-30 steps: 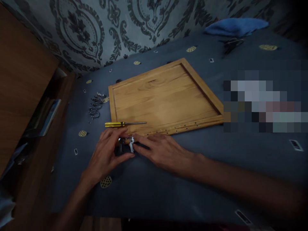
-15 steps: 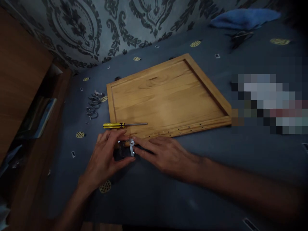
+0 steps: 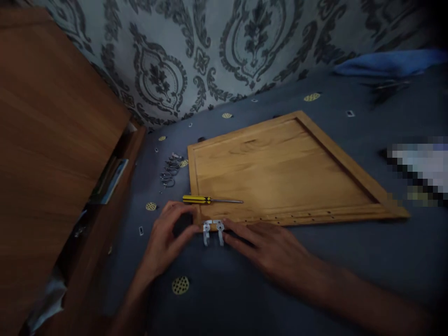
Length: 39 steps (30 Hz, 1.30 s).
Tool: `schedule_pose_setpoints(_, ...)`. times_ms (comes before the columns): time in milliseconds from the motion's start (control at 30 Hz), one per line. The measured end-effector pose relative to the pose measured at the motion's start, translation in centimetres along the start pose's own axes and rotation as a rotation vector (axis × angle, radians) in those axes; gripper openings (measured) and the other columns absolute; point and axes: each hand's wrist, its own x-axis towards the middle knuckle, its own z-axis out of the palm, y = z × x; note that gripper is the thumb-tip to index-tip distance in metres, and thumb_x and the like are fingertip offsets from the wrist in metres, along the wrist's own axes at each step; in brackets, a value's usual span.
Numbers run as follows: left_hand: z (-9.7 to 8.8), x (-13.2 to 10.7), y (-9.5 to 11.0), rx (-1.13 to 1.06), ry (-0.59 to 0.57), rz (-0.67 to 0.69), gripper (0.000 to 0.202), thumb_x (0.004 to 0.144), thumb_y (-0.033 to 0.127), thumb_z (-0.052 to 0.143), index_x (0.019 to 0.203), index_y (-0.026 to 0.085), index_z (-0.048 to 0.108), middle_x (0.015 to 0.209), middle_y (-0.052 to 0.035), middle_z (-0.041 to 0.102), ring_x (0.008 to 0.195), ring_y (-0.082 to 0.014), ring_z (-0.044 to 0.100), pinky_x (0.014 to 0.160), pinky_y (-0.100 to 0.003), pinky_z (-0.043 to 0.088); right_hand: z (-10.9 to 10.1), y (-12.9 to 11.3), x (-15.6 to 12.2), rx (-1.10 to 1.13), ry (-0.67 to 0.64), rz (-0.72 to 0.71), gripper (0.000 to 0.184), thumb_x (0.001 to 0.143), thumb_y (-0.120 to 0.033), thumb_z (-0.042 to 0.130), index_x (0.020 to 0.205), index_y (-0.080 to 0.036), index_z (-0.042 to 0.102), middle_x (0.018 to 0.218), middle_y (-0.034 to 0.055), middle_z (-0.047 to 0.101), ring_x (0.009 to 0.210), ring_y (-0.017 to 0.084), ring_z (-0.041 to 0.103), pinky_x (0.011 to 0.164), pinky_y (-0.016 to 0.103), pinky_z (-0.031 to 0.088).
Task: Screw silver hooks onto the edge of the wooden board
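So compared to a moment ago the hands have opened up around the little metal bracket [image 3: 213, 231], and it now sits in plain sight with two prongs pointing down off the near edge of the wooden board [image 3: 280, 172], close to its left corner. The left hand [image 3: 168, 235] is half curled with the thumb stretched over to the bracket's left side; can't really tell if it's gripping anything, it's too dark under the palm. The right hand [image 3: 273, 247] is laid out pretty flat, fingertips touching the bracket's right side, nothing held in it. A yellow screwdriver [image 3: 210, 200] lies on the board just behind the bracket. A pile of loose hooks [image 3: 170, 168] sits on the grey sheet [image 3: 245, 289], just left of the board.
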Motion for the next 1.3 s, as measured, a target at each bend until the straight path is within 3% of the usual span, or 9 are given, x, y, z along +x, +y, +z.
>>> schedule_pose_setpoints(133,-2.4,0.0,-3.5,0.108,0.305,-0.242,0.020,0.097,0.037,0.058,0.102,0.022,0.072,0.098,-0.0052,0.076,0.090,-0.0216,0.070,0.079,-0.032,0.055,0.4,0.3,-0.2,-0.033,0.008,-0.030,0.058,0.084,0.006,0.049,0.132,-0.020,0.066,0.139,0.0103,0.070,0.087,0.019,0.073,0.071,0.034,0.062)
schedule_pose_setpoints(333,-4.5,-1.1,-8.6,0.201,0.471,-0.337,0.023,0.095,0.032,0.050,0.100,0.019,0.068,0.091,-0.0061,0.075,0.084,-0.0221,0.069,0.074,-0.032,0.053,0.8,0.8,-0.6,-0.056,0.023,-0.053,0.059,0.083,0.006,0.051,0.133,-0.022,0.067,0.139,0.0094,0.071,0.085,0.018,0.074,0.068,0.031,0.061)
schedule_pose_setpoints(433,-3.9,-1.1,-9.4,0.248,0.450,-0.319,0.024,0.092,0.027,0.048,0.100,0.019,0.069,0.097,-0.0084,0.075,0.092,-0.0247,0.068,0.084,-0.037,0.054,1.1,0.8,-0.6,-0.053,0.057,-0.050,0.060,0.082,0.006,0.051,0.132,-0.022,0.068,0.138,0.0089,0.071,0.088,0.019,0.074,0.069,0.030,0.060)
schedule_pose_setpoints(633,-1.9,0.0,-9.2,0.316,0.303,-0.218,0.035,0.090,0.015,0.048,0.115,0.021,0.072,0.118,-0.0107,0.073,0.110,-0.0277,0.063,0.102,-0.044,0.050,1.5,1.0,-0.6,-0.045,0.041,-0.055,0.058,0.082,0.005,0.055,0.131,-0.024,0.069,0.139,0.0087,0.071,0.083,0.018,0.074,0.067,0.030,0.059)
schedule_pose_setpoints(833,-2.2,-0.2,-9.3,0.347,0.293,-0.231,0.030,0.092,0.012,0.041,0.093,0.020,0.070,0.093,-0.0078,0.072,0.090,-0.0233,0.067,0.084,-0.036,0.053,1.2,0.8,-0.3,-0.078,0.043,-0.048,0.056,0.083,0.004,0.056,0.129,-0.025,0.069,0.138,0.0069,0.072,0.081,0.017,0.074,0.066,0.028,0.058)
schedule_pose_setpoints(933,-2.4,-0.2,-9.5,0.360,0.303,-0.262,0.026,0.095,0.017,0.042,0.092,0.020,0.068,0.089,-0.0054,0.071,0.083,-0.0212,0.067,0.078,-0.032,0.052,1.0,0.7,0.0,-0.084,0.068,-0.051,0.053,0.082,0.004,0.057,0.125,-0.023,0.070,0.133,0.0072,0.074,0.079,0.018,0.074,0.065,0.029,0.059)
schedule_pose_setpoints(1133,-2.4,1.1,-9.6,0.400,0.266,-0.298,0.024,0.096,0.026,0.048,0.103,0.019,0.070,0.099,-0.0080,0.074,0.090,-0.0228,0.069,0.083,-0.033,0.051,0.6,0.6,0.2,-0.061,0.073,-0.049,0.053,0.083,0.004,0.054,0.126,-0.022,0.070,0.136,0.0086,0.072,0.080,0.018,0.075,0.064,0.030,0.059)
schedule_pose_setpoints(1300,-2.6,2.3,-9.2,0.448,0.178,-0.327,0.018,0.091,0.023,0.055,0.093,0.019,0.072,0.091,-0.0076,0.072,0.085,-0.0235,0.067,0.079,-0.033,0.049,-0.2,0.3,0.5,-0.058,0.004,-0.030,0.051,0.086,0.005,0.054,0.125,-0.023,0.070,0.136,0.0083,0.072,0.078,0.018,0.074,0.065,0.031,0.059)
